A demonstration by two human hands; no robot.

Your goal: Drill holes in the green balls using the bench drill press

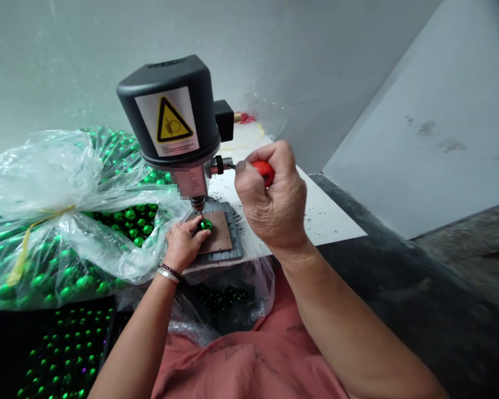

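A black drill press (170,111) with a yellow warning label stands on the white table. Under its bit, a shiny green ball (205,224) rests on a brown board (222,235) over a grey metal base plate (236,244). My left hand (185,241) pinches the ball between thumb and fingers, and the bit reaches down to its top. Raised at the right of the drill, my right hand (274,199) is wrapped round the red knob (264,173) of the feed lever.
Clear plastic bags (45,172) full of green balls lie at the left. A tray of green balls (62,349) is at the lower left. An open bag (266,285) with green balls hangs at my lap. Dark shavings dot the white table (336,227).
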